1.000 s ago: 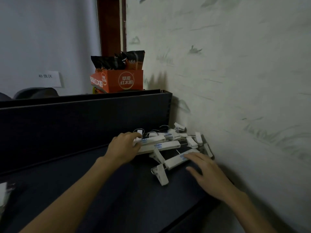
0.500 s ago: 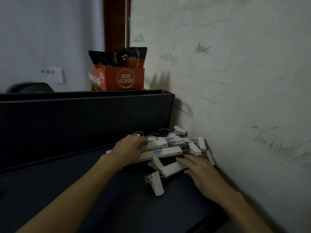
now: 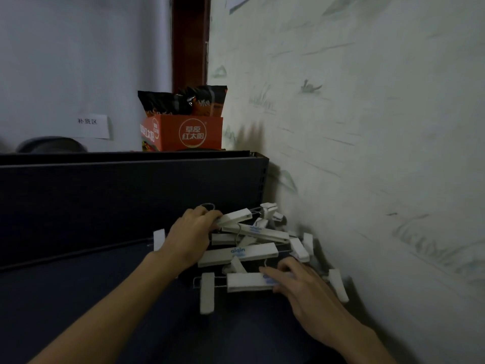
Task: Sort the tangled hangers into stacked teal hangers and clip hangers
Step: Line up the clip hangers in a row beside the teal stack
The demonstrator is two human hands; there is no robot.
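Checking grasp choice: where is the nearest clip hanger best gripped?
Pinch the nearest clip hanger across its white bar from above, probably left of the right hand: the bar lies flat and exposed, while the clips dangle loose on thin wire.

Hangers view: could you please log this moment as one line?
left hand: grips top hanger | right hand: fingers on front hanger | pile tangled
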